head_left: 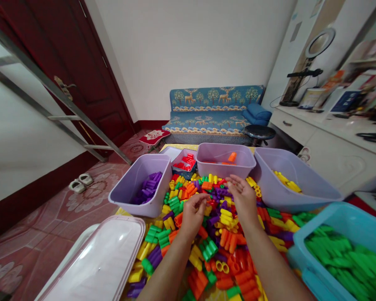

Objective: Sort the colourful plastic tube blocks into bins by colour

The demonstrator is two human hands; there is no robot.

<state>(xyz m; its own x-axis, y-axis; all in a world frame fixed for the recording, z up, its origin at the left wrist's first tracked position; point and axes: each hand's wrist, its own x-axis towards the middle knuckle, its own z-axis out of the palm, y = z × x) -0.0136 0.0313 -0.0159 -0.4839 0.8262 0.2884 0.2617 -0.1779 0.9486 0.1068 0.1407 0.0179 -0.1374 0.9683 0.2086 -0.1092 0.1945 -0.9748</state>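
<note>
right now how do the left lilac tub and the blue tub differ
The left lilac tub holds a small heap of purple blocks; the blue tub is nearly full of green ones. The lilac tub sits farther off; the blue tub nearer, at right. Both hold one colour.

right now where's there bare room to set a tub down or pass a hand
The back lilac tub has bare floor around its few orange blocks. The red tiled floor lies free between the clear lid and the lilac tub of purple blocks. It's crowded at the block heap under the left hand and right hand, and in the blue tub of green blocks.
</note>
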